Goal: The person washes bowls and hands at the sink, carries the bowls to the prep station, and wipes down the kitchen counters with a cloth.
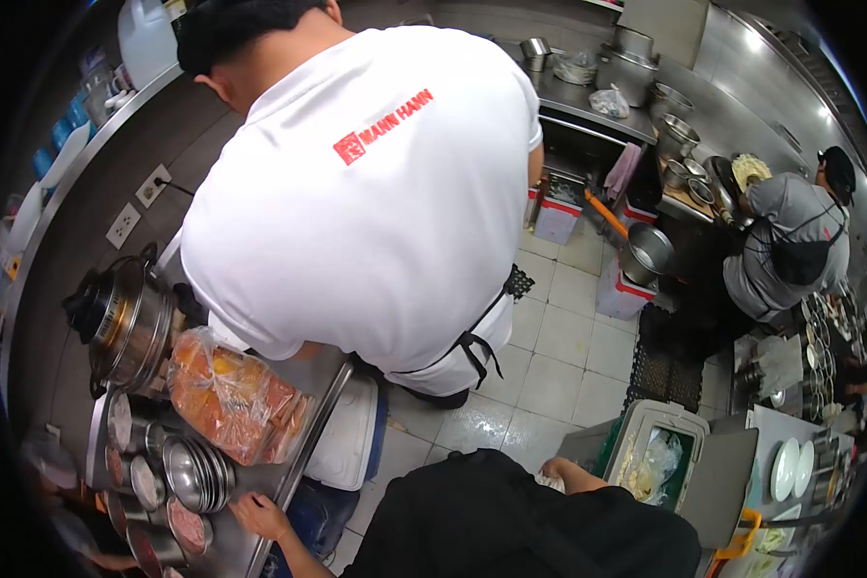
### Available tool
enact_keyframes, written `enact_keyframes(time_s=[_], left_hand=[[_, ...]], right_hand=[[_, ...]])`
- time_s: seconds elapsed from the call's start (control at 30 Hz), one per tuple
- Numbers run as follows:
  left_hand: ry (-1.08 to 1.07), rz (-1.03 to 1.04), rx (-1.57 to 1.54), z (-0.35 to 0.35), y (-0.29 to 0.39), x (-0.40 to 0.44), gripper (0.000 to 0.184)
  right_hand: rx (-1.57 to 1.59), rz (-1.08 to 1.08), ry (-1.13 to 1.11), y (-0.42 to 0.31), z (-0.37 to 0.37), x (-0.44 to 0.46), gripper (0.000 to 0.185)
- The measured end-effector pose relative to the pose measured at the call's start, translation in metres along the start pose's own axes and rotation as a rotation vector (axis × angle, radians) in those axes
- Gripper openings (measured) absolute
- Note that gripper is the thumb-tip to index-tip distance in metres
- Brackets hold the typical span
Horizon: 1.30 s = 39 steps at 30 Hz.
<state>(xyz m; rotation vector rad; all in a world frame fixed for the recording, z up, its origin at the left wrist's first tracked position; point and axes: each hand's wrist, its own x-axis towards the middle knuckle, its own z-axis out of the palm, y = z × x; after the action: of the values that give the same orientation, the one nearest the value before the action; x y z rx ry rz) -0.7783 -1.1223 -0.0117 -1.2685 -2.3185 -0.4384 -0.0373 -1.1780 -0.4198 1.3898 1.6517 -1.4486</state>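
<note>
My left hand (260, 515) rests at the edge of the steel counter (281, 479), its fingers partly spread and nothing visible in them. Beside it is a stack of steel bowls (197, 474). Round steel containers hold pink minced meat (189, 526) and other pinkish food. Behind the bowls lies a clear plastic bag of orange-coloured food (231, 390). My right hand (555, 470) is close to my dark clothing, closed around what looks like a crumpled white cloth (552, 483). Part of that hand is hidden.
A co-worker in a white shirt (376, 193) stands close in front. Another person in grey (790, 241) works at the far right. An open bin (679, 414) with plastic bags stands at my right. A pan (645, 252) sits on a box; a black mat (660, 361) lies on the tiles.
</note>
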Motion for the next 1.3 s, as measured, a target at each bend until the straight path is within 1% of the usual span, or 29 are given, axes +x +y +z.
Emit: enact_keyframes(time_s=[0.03, 0.07, 0.1, 0.17, 0.3, 0.37, 0.4, 0.43, 0.47, 0.6, 0.63, 0.67, 0.7, 0.73, 0.8, 0.87, 0.9, 0.93, 0.97, 1.0, 1.03, 1.07, 1.1, 1.17, 1.23, 1.3], left_hand=[[-0.004, -0.023, -0.008, -0.001, 0.003, 0.001, 0.016], [-0.009, -0.049, -0.015, -0.001, 0.006, 0.002, 0.015], [-0.008, -0.068, -0.003, 0.001, 0.005, 0.002, 0.015], [0.06, -0.063, -0.02, 0.007, 0.003, -0.001, 0.015], [0.006, -0.145, -0.046, -0.012, 0.016, 0.005, 0.014], [-0.09, -0.185, -0.12, -0.015, 0.018, 0.007, 0.014], [-0.09, -0.2, -0.104, -0.013, 0.017, 0.007, 0.014], [0.014, -0.119, -0.057, -0.01, 0.016, 0.007, 0.014], [0.115, -0.033, -0.012, -0.01, 0.015, 0.006, 0.014], [0.081, -0.052, -0.053, -0.011, 0.019, 0.007, 0.014], [0.004, -0.108, -0.079, -0.013, 0.017, 0.007, 0.014], [-0.076, -0.153, -0.107, -0.014, 0.017, 0.008, 0.014], [-0.033, -0.116, -0.144, -0.015, 0.018, 0.008, 0.014], [0.008, -0.069, -0.188, -0.014, 0.02, 0.005, 0.014], [0.175, 0.047, -0.133, -0.008, 0.035, -0.007, 0.014], [-0.047, 0.017, -0.416, -0.005, 0.063, -0.027, 0.015], [-0.22, -0.018, -0.536, 0.002, 0.081, -0.039, 0.016], [-0.39, -0.061, -0.644, 0.01, 0.103, -0.051, 0.016], [-0.562, -0.065, -0.773, 0.008, 0.131, -0.06, 0.018], [-0.925, 0.004, -0.59, 0.056, 0.124, -0.079, 0.024], [-1.14, 0.193, -0.564, 0.068, 0.14, -0.096, 0.031], [-1.264, 0.257, -0.539, 0.071, 0.161, -0.106, 0.031], [-1.341, 0.266, -0.524, 0.081, 0.179, -0.116, 0.031], [-1.446, 0.3, -0.478, 0.095, 0.217, -0.127, 0.031], [-1.501, 0.29, -0.432, 0.106, 0.255, -0.138, 0.031], [-1.517, 0.264, -0.409, 0.117, 0.298, -0.153, 0.031]], right_hand=[[-0.179, -0.086, 0.119, 0.006, 0.002, -0.004, 0.035], [-0.194, -0.093, 0.111, 0.007, -0.001, 0.0, 0.035], [-0.171, -0.065, 0.15, 0.004, -0.007, 0.005, 0.035], [-0.136, -0.014, 0.222, -0.007, -0.023, 0.021, 0.036], [-0.056, -0.027, 0.182, -0.089, -0.103, 0.004, 0.034], [0.026, -0.04, 0.226, -0.134, -0.143, -0.017, 0.034], [0.088, -0.048, 0.261, -0.149, -0.156, -0.027, 0.033], [0.149, -0.059, 0.296, -0.164, -0.17, -0.037, 0.033], [0.289, -0.067, 0.381, -0.174, -0.178, -0.042, 0.032], [0.241, -0.095, 0.422, -0.168, -0.184, -0.034, 0.031], [0.263, -0.081, 0.43, -0.162, -0.182, -0.035, 0.031], [0.26, -0.03, 0.377, -0.156, -0.178, -0.038, 0.032], [0.267, 0.023, 0.33, -0.147, -0.173, -0.043, 0.034], [0.317, 0.048, 0.352, -0.132, -0.162, -0.047, 0.034], [0.312, 0.16, 0.45, -0.104, -0.13, -0.059, 0.033], [0.466, 0.259, 0.457, -0.101, -0.116, -0.098, 0.034], [0.551, 0.321, 0.443, -0.099, -0.116, -0.123, 0.036], [0.526, 0.402, 0.473, -0.097, -0.118, -0.141, 0.037], [0.546, 0.41, 0.481, -0.093, -0.117, -0.156, 0.037], [0.58, 0.496, 0.567, -0.088, -0.119, -0.168, 0.039], [0.614, 0.579, 0.653, -0.079, -0.123, -0.172, 0.042], [0.654, 0.626, 0.645, -0.064, -0.128, -0.17, 0.043], [0.675, 0.623, 0.652, -0.048, -0.135, -0.163, 0.043], [0.785, 0.689, 0.757, -0.007, -0.156, -0.145, 0.046], [0.856, 0.645, 0.778, 0.032, -0.19, -0.129, 0.044], [0.786, 0.562, 0.923, 0.064, -0.235, -0.115, 0.042]])
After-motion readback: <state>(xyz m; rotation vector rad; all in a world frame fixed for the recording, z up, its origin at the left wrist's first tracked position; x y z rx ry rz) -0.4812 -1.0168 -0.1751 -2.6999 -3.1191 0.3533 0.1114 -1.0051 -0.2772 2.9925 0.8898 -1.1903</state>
